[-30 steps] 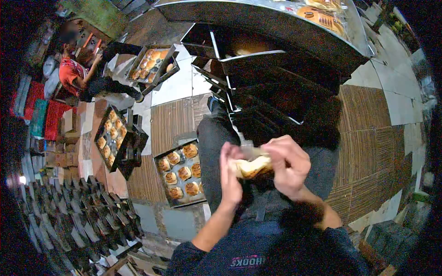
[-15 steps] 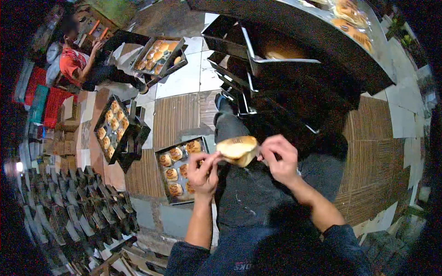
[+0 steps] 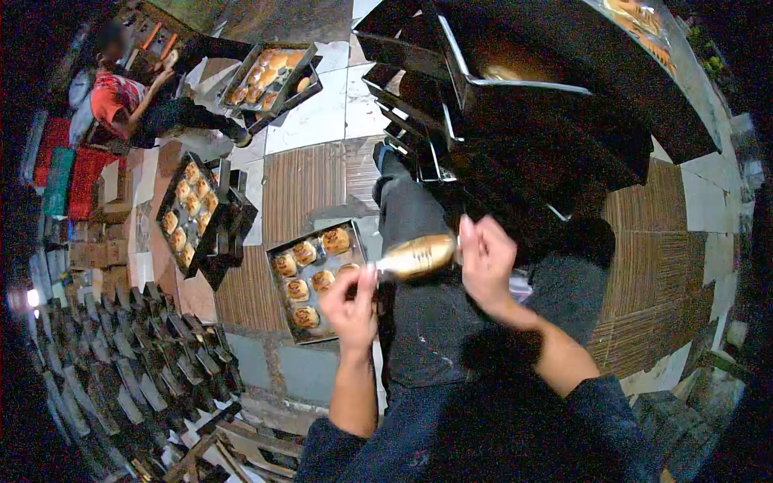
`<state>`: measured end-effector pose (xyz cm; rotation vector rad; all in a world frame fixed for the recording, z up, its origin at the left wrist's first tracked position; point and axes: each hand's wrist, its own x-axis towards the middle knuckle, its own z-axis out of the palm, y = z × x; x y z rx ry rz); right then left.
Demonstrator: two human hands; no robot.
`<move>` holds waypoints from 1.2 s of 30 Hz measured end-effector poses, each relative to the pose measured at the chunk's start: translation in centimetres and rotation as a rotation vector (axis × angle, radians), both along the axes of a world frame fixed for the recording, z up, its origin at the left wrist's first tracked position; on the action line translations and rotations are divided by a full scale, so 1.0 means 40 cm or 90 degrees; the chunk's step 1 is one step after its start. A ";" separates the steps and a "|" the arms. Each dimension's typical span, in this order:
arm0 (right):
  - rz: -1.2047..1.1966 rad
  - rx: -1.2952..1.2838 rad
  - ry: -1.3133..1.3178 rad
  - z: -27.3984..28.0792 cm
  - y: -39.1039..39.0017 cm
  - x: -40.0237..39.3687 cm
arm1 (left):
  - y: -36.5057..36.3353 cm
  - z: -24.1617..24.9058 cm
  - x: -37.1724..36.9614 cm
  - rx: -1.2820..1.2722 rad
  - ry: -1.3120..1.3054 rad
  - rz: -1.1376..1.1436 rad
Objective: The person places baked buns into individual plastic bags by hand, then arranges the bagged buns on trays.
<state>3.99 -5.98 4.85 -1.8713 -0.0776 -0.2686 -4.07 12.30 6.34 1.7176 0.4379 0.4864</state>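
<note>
A bun (image 3: 422, 255) hangs between my two hands over my lap, blurred by motion. It seems to sit in a clear plastic bag with dark printing; the film is hard to make out. My left hand (image 3: 351, 304) pinches the left end of the wrapping between thumb and fingers. At the opposite end, my right hand (image 3: 488, 266) is closed in a pinch close to the bun's tip. Just left of my left hand, a black tray (image 3: 316, 342) on the floor holds several browned buns (image 3: 296, 290).
Another tray of buns (image 3: 192, 211) rests on stacked trays at left. Farther back lies a tray of glossy buns (image 3: 268, 76), near a seated person (image 3: 121, 105). Dark metal trays (image 3: 523, 84) rise ahead of me, with bagged buns (image 3: 640, 28) at upper right. Split wood (image 3: 137, 362) fills the lower left.
The bun has turned between my hands, showing its browned, printed side instead of the pale one. My right hand has risen slightly. The seated person now holds up a round bun-like item.
</note>
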 end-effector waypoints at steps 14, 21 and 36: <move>0.427 -0.232 -0.114 0.144 -0.058 -0.060 | -0.039 0.125 -0.079 0.002 0.124 0.015; 0.487 -0.139 0.045 0.281 -0.083 0.035 | 0.068 -0.008 0.016 -0.044 0.029 0.073; 0.005 -0.372 -0.559 0.645 -0.348 0.194 | -0.330 -0.147 0.112 0.457 0.068 -0.451</move>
